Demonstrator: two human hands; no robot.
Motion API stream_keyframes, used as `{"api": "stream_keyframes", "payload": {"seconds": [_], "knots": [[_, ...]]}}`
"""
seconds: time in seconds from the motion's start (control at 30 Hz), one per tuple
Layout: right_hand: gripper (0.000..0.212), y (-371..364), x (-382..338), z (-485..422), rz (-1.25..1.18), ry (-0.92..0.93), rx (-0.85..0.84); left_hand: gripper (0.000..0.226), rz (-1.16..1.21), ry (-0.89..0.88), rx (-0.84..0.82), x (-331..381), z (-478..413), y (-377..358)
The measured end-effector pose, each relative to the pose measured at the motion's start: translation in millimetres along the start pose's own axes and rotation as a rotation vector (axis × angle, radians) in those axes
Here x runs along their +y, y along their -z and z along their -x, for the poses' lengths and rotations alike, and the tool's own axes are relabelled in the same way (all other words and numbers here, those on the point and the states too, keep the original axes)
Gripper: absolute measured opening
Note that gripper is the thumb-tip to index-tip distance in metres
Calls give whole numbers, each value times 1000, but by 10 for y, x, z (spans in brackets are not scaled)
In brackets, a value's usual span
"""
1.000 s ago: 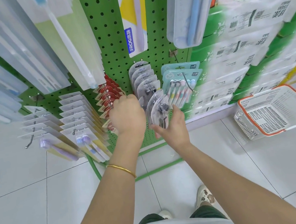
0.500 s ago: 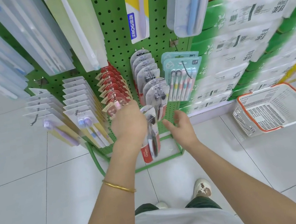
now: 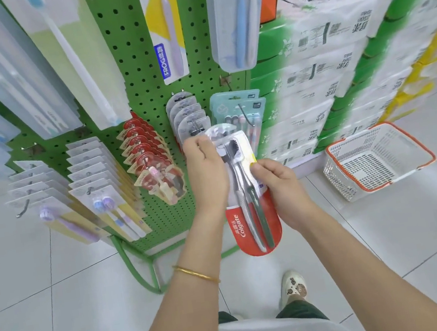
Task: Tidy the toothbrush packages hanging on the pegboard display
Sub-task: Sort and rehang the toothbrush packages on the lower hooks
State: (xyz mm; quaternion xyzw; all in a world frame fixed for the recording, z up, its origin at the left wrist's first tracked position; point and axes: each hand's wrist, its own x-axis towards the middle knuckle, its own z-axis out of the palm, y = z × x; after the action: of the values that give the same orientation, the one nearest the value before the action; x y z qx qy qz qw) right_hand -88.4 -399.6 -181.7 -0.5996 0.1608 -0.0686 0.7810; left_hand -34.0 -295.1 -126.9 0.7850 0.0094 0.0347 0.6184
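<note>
Down at the pegboard's (image 3: pixel 138 63) lower right edge, both hands are on 1 toothbrush package (image 3: pixel 250 226). Left hand (image 3: pixel 207 173) grips its left edge, right hand (image 3: pixel 280 184) pinches the right edge. 2 brushes inside, red end hanging over open floor (image 3: pixel 62 304). Red packs (image 3: pixel 150 159) hang just left, and a white basket (image 3: pixel 340 180) sits well apart on the right.

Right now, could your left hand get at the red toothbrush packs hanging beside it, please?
Probably yes: the red packs hang left of the left hand with nothing between. It grips the Colgate pack, though, so it would need to let go, leaving the right hand holding it.
</note>
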Motion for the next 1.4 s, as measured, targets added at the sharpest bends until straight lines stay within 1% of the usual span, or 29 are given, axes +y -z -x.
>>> {"api": "stream_keyframes", "payload": {"seconds": [0.03, 0.07, 0.13, 0.2, 0.3, 0.37, 0.43, 0.47, 0.57, 0.6, 0.67, 0.73, 0.8, 0.87, 0.9, 1.0, 1.03, 1.1, 1.13, 1.2, 1.27, 1.33, 1.4], "knots": [[13, -25, -21, -2, -66, -5, 19, 20, 34, -45, 51, -7, 34, -68], [12, -41, -26, -13, -134, -15, 40, 24, 17, -113, 93, -28, 61, -126], [13, -65, -76, -30, -247, -40, 81, 42, -129, -238, 82, -96, 103, -206], [19, -35, -139, -76, -323, -50, 129, 56, -264, -307, 0, -166, 150, -246], [20, 31, -234, -161, -391, -80, 187, 59, -362, -366, -131, -250, 274, -254], [17, 84, -257, -211, -419, -108, 253, 61, -405, -401, -226, -300, 328, -236], [8, 147, -265, -250, -480, -131, 308, 65, -465, -458, -339, -329, 351, -200], [7, 189, -268, -270, -514, -137, 330, 66, -488, -476, -404, -329, 355, -177], [33, 288, -327, -304, -587, -144, 404, 80, -572, -487, -589, -355, 347, -128], [36, 309, -349, -305, -600, -144, 413, 89, -611, -472, -637, -373, 342, -119], [36, 341, -377, -305, -607, -143, 409, 105, -699, -456, -680, -397, 334, -118], [44, 342, -369, -299, -628, -179, 395, 110, -784, -478, -662, -414, 327, -128], [52, 335, -359, -280, -648, -199, 360, 106, -829, -500, -622, -408, 314, -128], [45, 334, -391, -245, -654, -213, 327, 99, -830, -494, -621, -392, 297, -127], [39, 349, -401, -236, -648, -207, 317, 95, -828, -477, -643, -379, 290, -127], [36, 382, -416, -194, -564, -203, 244, 82, -789, -387, -735, -334, 279, -124], [29, 380, -397, -191, -529, -201, 240, 77, -734, -331, -759, -320, 275, -121], [8, 359, -357, -186, -428, -183, 299, 66, -580, -206, -776, -304, 250, -108], [6, 348, -338, -188, -373, -167, 329, 59, -500, -154, -776, -306, 235, -96], [11, 326, -323, -182, -263, -116, 326, 43, -344, -55, -780, -312, 218, -65], [19, 316, -296, -180, -188, -73, 277, 31, -187, 79, -766, -341, 206, -33], [17, 332, -279, -186, -167, -60, 223, 25, -73, 209, -754, -365, 198, -11], [16, 354, -273, -194, -163, -63, 149, 17, -27, 262, -727, -362, 165, -3]]}}
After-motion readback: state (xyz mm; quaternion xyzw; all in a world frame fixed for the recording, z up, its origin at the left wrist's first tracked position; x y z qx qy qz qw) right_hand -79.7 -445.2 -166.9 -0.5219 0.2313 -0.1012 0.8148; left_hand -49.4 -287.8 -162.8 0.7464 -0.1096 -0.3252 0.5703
